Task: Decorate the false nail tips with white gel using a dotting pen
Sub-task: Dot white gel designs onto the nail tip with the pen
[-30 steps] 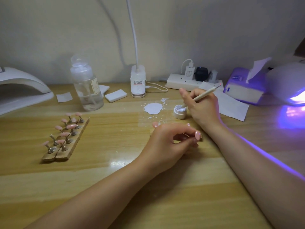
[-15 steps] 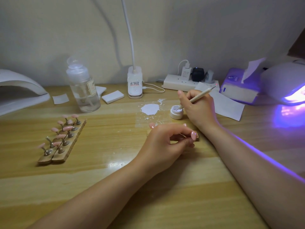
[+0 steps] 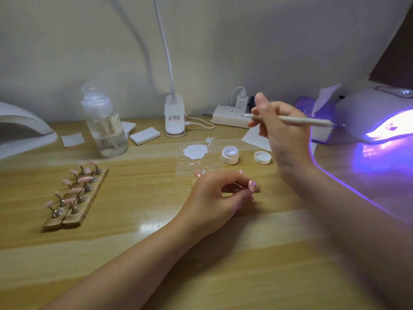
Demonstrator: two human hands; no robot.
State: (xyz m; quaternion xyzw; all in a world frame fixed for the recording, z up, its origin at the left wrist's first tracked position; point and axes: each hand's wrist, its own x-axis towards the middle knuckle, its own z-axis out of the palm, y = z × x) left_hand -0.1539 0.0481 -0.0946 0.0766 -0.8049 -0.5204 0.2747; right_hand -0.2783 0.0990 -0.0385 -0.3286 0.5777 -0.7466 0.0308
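Right hand [image 3: 283, 135] grasping one dotting pen [image 3: 299, 120], left hand [image 3: 220, 195] pinching something unclear, one open gel jar [image 3: 230, 155]

Clear bottle [image 3: 105, 128]; lit lamp [image 3: 377, 117] — purple

I see open wood along the near edge of the desk [image 3: 223, 276], crossed only by my two forearms. On the left, the nail stand [image 3: 73, 198] and the bottle [image 3: 105, 128] block that side. Ahead, the white spill [image 3: 194, 152], open gel jar [image 3: 230, 155] and its lid [image 3: 263, 157] crowd the middle. The lit lamp [image 3: 380, 117] walls off the right.
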